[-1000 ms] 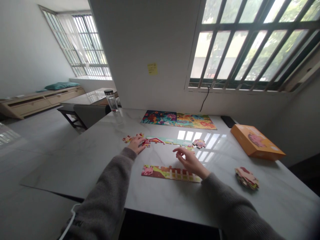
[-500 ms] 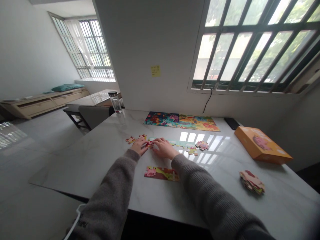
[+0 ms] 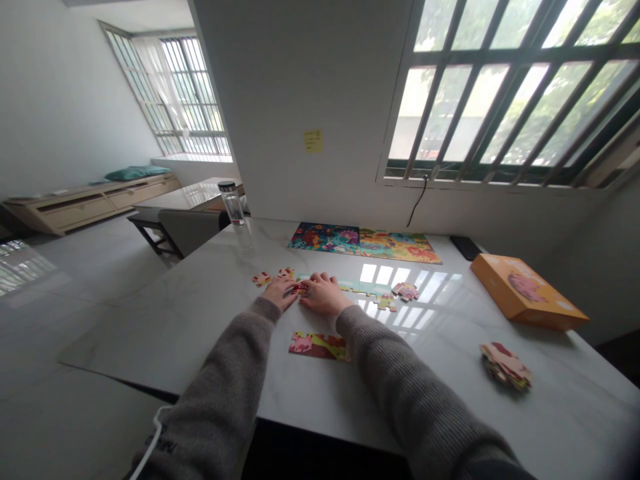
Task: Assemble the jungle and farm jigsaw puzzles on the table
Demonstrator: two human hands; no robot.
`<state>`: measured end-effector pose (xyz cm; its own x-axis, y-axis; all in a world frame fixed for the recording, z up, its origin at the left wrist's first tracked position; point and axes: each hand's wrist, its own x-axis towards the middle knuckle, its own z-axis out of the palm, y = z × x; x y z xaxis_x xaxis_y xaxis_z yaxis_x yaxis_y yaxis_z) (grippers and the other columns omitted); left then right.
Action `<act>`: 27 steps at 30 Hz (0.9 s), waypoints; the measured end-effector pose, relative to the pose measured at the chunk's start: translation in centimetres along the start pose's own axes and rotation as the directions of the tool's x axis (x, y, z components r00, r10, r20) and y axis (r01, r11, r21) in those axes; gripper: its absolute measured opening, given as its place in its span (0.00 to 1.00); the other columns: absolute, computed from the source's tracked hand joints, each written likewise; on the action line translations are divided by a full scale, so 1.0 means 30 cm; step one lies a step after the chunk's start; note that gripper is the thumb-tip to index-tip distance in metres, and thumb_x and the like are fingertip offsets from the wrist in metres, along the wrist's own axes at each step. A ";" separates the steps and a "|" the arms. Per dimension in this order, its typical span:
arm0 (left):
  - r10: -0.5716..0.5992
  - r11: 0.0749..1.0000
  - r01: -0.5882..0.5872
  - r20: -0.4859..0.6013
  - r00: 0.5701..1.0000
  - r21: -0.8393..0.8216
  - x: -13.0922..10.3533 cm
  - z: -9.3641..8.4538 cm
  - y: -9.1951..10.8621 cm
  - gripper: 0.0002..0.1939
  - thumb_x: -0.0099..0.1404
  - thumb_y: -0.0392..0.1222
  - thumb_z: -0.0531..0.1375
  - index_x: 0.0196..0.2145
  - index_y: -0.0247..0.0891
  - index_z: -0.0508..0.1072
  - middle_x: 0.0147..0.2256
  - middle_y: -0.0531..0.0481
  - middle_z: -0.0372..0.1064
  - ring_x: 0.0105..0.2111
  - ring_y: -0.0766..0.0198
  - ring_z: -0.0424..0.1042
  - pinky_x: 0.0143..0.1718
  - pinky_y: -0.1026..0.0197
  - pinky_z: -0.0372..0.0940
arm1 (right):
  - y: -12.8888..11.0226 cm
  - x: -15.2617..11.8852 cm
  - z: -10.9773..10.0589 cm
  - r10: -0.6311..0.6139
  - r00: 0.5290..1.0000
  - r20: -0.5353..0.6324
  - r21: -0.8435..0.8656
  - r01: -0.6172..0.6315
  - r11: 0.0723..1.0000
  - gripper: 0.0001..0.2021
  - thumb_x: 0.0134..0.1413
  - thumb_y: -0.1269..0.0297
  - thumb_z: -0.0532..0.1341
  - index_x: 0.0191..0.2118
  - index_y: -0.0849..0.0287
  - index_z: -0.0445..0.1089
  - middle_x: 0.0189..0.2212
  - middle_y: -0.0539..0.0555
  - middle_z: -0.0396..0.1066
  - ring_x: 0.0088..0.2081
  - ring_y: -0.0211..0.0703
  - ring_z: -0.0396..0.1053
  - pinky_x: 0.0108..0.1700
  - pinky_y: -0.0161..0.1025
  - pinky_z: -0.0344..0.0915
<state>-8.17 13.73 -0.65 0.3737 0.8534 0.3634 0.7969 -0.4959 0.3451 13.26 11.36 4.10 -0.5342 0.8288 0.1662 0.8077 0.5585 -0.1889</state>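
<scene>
A small red puzzle piece (image 3: 301,287) lies on the table between my hands, mostly hidden by fingers. My left hand (image 3: 280,293) holds its left side with the fingertips. From the right, my right hand (image 3: 324,295) grips the same piece, fingers bent over it. Behind the right hand runs a pale green strip of joined puzzle pieces (image 3: 365,292), partly covered. Two loose puzzle pieces (image 3: 261,279) lie just beyond my left hand. Nearer to me is a joined puzzle section (image 3: 320,347) with a pink pig, its right end by my right sleeve.
A small heap of pieces (image 3: 405,291) lies right of the strip, and a taller stack (image 3: 506,367) sits farther right. An orange box (image 3: 527,291) and a black phone (image 3: 465,248) are at the right. Picture sheets (image 3: 363,242) and a glass bottle (image 3: 232,204) stand along the back.
My right hand has shifted slightly left, closing in over the red piece, and more of it is covered. The left hand stays nearly in place.
</scene>
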 end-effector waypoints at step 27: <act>-0.007 0.999 0.006 0.017 1.000 0.039 -0.001 -0.006 0.016 0.16 0.63 0.41 0.60 0.47 0.38 0.77 0.51 0.42 0.74 0.54 0.49 0.68 0.59 0.46 0.60 | 0.008 -0.094 -0.047 -0.119 0.993 -0.018 -0.037 0.118 0.992 0.29 0.63 0.58 0.59 0.67 0.55 0.55 0.58 0.61 0.65 0.56 0.55 0.62 0.55 0.50 0.59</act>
<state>-7.87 13.45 -0.35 0.3761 0.8594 0.3464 0.8173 -0.4838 0.3130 15.32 9.12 4.95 -0.6218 0.7558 0.2052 0.7477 0.6509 -0.1315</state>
